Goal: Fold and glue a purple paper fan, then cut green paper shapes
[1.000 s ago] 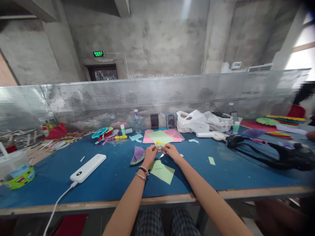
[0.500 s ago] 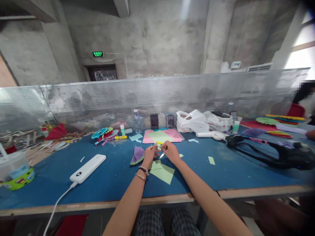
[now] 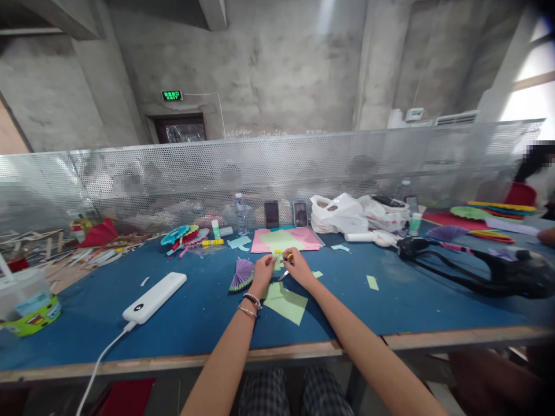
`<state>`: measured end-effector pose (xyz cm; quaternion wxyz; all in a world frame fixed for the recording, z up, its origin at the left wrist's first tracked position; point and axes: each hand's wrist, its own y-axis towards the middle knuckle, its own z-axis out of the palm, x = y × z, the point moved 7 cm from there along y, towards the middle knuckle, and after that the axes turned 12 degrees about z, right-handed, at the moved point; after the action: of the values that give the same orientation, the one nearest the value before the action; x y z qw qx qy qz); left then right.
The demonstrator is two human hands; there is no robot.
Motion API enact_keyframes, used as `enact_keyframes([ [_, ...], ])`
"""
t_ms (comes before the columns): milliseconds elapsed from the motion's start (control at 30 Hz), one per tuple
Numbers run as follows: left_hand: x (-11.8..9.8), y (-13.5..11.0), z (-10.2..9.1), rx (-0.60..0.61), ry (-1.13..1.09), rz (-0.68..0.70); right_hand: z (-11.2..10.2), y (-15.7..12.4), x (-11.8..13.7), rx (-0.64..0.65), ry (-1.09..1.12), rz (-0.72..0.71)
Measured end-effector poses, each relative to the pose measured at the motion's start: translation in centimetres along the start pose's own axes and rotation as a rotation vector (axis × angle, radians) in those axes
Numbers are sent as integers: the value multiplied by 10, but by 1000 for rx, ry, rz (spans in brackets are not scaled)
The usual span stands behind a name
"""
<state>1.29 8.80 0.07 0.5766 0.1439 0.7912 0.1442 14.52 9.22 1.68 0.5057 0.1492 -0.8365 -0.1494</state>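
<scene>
My left hand (image 3: 263, 271) is closed, its fingertips pinching a small piece of light green paper (image 3: 277, 264). Close beside it, my right hand (image 3: 299, 267) is closed around scissors (image 3: 283, 276), whose blade points down and left below the fingers; most of the handle is hidden. A larger green paper sheet (image 3: 286, 304) lies flat on the table below both hands. Left of my left hand rests a pleated purple paper fan (image 3: 243, 274) with a green edge. Something small and yellow (image 3: 278, 252) shows just beyond my fingertips.
Pink and green sheets (image 3: 260, 240) lie behind the hands. A white power bank (image 3: 155, 297) with a cable sits left; glue sticks (image 3: 213, 242) and a bottle (image 3: 241, 214) stand farther back. White plastic bags (image 3: 340, 214) and a black strapped item (image 3: 489, 266) are at right.
My fingertips have drawn slightly closer together, and the scissor blade has shifted a little and shows less. The rest of the table looks the same.
</scene>
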Motion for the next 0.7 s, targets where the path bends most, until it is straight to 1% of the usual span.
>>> enact_keyframes([
  [100,-4,-2,6,47,-2,35,-2,8,-12,-11,70,103],
  [267,-8,-4,13,103,-19,69,0,10,-24,65,144,228],
  [467,-12,-6,15,139,-28,86,-1,6,-25,105,229,305],
  [700,-7,-6,17,169,-21,74,-1,5,-25,119,300,366],
])
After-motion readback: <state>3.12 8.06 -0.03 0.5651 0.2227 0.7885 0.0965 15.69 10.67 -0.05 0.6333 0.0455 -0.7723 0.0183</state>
